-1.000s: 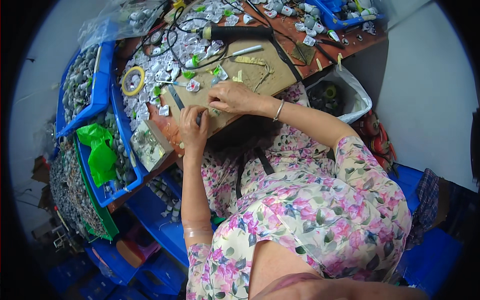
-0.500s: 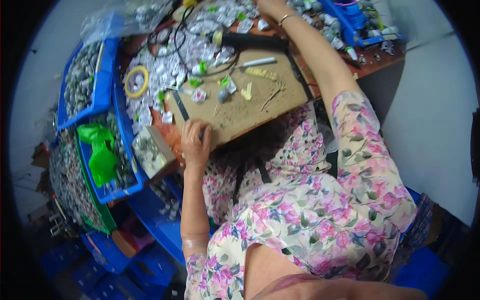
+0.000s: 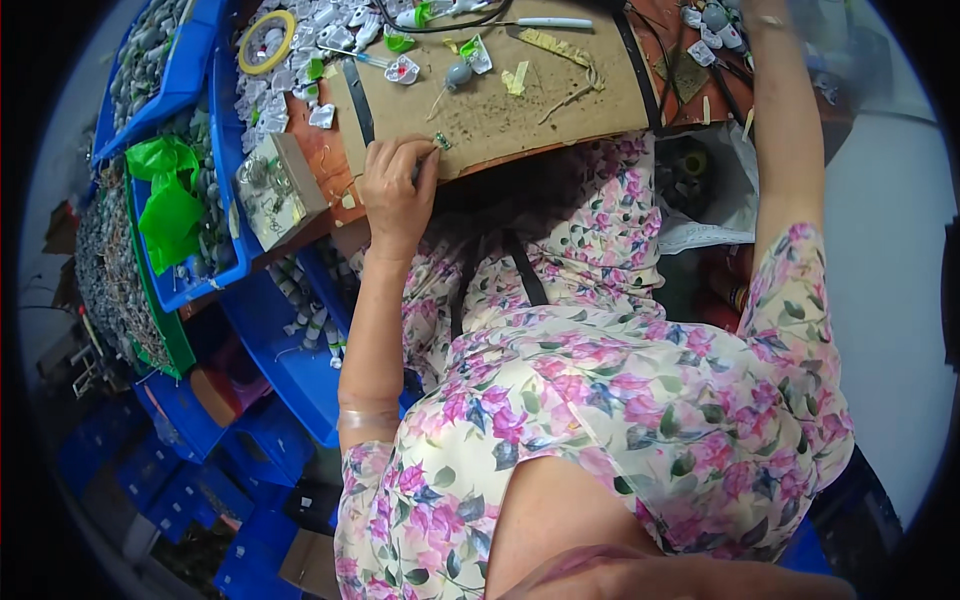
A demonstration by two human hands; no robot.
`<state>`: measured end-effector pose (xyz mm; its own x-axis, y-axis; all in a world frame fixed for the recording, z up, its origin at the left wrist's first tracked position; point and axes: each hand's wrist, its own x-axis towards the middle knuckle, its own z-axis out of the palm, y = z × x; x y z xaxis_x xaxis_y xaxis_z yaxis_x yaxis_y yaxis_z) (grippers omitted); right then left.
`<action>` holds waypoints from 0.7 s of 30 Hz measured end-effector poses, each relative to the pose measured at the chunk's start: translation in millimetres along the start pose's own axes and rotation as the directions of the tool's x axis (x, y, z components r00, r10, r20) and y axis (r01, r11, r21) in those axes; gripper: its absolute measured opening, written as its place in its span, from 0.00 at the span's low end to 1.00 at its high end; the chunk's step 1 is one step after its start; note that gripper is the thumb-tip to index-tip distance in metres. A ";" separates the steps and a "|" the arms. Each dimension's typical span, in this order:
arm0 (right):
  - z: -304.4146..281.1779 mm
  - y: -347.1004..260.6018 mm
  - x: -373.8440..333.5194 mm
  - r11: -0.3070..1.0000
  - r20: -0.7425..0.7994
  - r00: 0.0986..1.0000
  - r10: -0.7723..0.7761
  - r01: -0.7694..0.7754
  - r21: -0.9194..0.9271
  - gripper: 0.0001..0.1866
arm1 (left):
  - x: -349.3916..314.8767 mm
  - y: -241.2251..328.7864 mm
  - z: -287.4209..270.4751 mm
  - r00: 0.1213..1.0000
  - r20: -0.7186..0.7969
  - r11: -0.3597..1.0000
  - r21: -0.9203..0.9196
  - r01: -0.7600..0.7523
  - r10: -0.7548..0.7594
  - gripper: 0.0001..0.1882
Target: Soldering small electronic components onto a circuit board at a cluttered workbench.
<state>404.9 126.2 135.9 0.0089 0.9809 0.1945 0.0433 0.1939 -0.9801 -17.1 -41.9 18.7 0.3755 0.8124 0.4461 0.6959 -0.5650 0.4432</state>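
Resting at front edge of cardboard sheet (image 3: 400,108) on table (image 3: 308,127), L hand (image 3: 398,190) is nearly closed, pinching small dark piece (image 3: 417,172), mostly hidden; tiny green part (image 3: 443,141) right by it. Grey bulb (image 3: 458,75) lies farther back, nr white-green shell (image 3: 477,54). R hand's past top edge, can't tell its state.

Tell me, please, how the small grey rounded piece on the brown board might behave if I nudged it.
The grey piece may roll, as its visible side looks rounded. The pale strand by it could skew that roll, if attached. It is probably light, being far smaller than the left hand.
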 end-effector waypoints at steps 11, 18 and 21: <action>22.1 57.7 -169.6 0.863 -0.140 0.862 -0.487 0.450 -0.228 0.07 | 12.6 9.5 14.0 1.000 -0.015 1.000 0.021 -0.016 0.016 0.07; 111.5 56.1 -232.1 0.975 0.281 0.936 -0.211 0.221 -0.004 0.12 | 4.9 12.0 15.2 0.998 -0.053 0.999 0.034 0.028 -0.026 0.06; 107.9 66.1 -241.1 0.995 0.292 0.956 0.023 -0.051 0.088 0.13 | 5.9 13.2 17.5 0.996 -0.082 0.999 0.024 0.044 -0.042 0.06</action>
<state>297.9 -95.6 19.8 -0.2820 0.9474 0.1511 -0.0457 0.1440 -0.9885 5.0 -42.0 13.6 0.2939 0.8209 0.4896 0.7265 -0.5247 0.4437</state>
